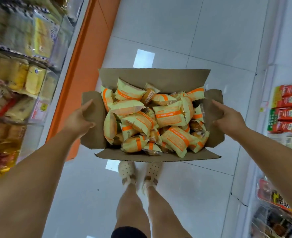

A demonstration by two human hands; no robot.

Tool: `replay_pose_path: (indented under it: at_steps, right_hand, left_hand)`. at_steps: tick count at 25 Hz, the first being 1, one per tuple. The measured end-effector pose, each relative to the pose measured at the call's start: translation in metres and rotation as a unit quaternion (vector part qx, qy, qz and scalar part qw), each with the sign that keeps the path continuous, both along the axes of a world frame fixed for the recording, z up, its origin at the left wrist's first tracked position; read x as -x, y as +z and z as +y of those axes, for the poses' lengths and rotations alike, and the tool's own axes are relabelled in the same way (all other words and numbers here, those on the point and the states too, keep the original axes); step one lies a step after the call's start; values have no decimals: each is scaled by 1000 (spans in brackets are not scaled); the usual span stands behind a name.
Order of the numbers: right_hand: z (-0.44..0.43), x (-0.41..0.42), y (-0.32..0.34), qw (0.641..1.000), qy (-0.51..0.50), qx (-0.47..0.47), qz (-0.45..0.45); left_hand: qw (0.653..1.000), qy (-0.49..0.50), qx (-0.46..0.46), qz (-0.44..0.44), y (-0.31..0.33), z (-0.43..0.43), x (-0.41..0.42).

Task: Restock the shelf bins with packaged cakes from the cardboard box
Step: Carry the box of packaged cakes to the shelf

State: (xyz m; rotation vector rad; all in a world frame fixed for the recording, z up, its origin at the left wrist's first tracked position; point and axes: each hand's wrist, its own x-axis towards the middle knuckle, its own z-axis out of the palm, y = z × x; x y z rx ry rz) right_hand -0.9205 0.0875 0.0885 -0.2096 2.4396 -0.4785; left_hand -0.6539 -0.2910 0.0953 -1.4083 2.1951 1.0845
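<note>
An open cardboard box (152, 77) hangs in front of me above the floor, its four flaps spread outward. Several packaged cakes (169, 114) in pale yellow wrappers with orange stripes fill it in a loose heap. My left hand (79, 120) grips the box's left side flap, thumb on top and fingers curled under. My right hand (227, 117) holds the right side flap the same way. Clear shelf bins (37, 83) with yellow packaged goods line the shelf on my left.
An orange base strip (83, 66) runs along the foot of the left shelf. A second shelf on the right carries red packets (289, 107). Grey floor tiles (193, 31) form the aisle between them. My feet in pale clogs (140, 172) stand below the box.
</note>
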Motion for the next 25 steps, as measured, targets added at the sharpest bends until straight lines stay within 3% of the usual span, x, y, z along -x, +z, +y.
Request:
replay_pose_path:
  at_steps: [11, 25]
  right_hand:
    - [-34, 156, -10, 997, -75, 2, 11]
    - [-111, 422, 2, 995, -98, 29, 0]
  left_hand:
    - [998, -59, -34, 20, -14, -67, 213]
    - [995, -97, 19, 4, 7, -149, 490]
